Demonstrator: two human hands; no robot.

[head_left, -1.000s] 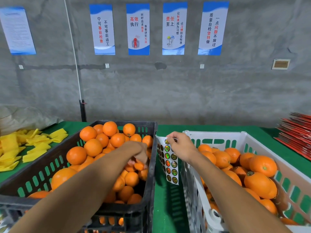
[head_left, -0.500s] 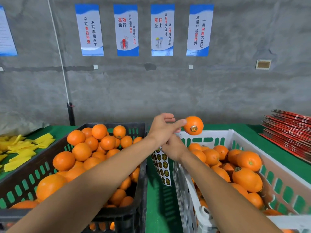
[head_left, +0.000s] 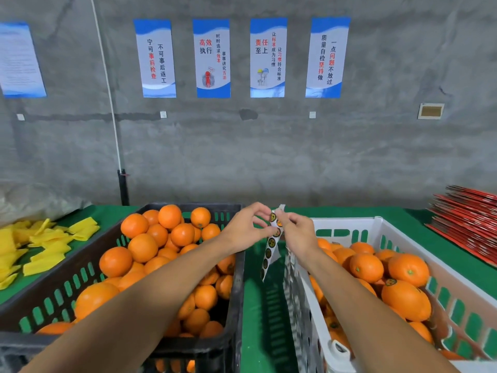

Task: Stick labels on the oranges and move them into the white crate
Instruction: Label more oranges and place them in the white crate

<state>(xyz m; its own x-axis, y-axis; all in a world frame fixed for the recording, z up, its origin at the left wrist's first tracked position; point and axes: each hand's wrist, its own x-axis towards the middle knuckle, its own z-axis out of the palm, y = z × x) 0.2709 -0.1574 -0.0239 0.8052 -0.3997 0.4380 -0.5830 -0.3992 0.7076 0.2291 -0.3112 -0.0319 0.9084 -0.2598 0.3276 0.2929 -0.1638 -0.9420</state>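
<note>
Between the two crates, above the strip of green table (head_left: 258,305), a label sheet (head_left: 270,249) is held up by both hands. From the head view, the right hand (head_left: 300,234) is seen grasping the sheet near its top, with the fingers curled round its edge, and the rest of the sheet hangs down edge-on toward the table. The left hand (head_left: 246,230) is brought against the top of the sheet from the left, its thumb and fingertips pinching at one of the round labels (head_left: 273,217) there. No orange is held in either hand. The black crate (head_left: 236,343) on the left is heaped with oranges (head_left: 142,247), and the left forearm is stretched across it. The white crate (head_left: 387,230) on the right is filled with further oranges (head_left: 406,301), a dark label being visible on at least one. Yellow pieces (head_left: 45,246) are scattered on the far left of the table, and a red stack (head_left: 468,224) is set at the far right. Blue-and-white posters (head_left: 212,59) are fixed to the grey wall beyond.
</note>
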